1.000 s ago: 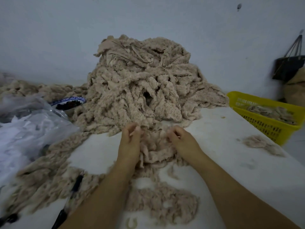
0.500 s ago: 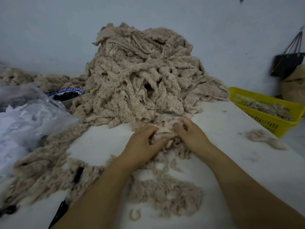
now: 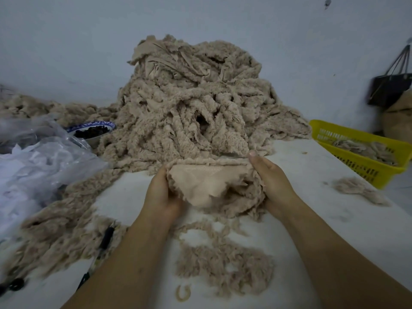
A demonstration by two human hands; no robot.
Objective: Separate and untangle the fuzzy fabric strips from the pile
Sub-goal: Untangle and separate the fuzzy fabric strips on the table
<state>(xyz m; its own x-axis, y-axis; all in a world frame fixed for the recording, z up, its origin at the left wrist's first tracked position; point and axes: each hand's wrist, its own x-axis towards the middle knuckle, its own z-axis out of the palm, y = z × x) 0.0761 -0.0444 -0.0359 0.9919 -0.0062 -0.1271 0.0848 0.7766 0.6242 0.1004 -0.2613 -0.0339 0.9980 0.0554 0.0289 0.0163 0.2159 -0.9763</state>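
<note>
In the head view our left hand (image 3: 161, 195) and right hand (image 3: 273, 181) hold one fuzzy fabric piece (image 3: 200, 186) between them, its smooth backing turned up toward us. The left fingers are curled round its left edge. The right thumb (image 3: 254, 158) presses on its upper right corner, while the other right fingers are hidden behind the cloth, so we cannot tell how they lie. Just beyond our fingertips the big pile (image 3: 189, 103) of tangled strips rises against the wall, and the held piece's far edge touches its foot. Below our wrists, loose strips (image 3: 223, 259) lie spread on the white table (image 3: 301, 219), with a small curled scrap (image 3: 182, 294) nearer to us. Out past the right fingers sit a small tuft (image 3: 356, 188) and a yellow basket (image 3: 334, 128) holding more strips. Out past the left fingers we see a black pen (image 3: 104, 239), a clear plastic bag (image 3: 44, 163) and a blue-rimmed bowl (image 3: 91, 128).
</note>
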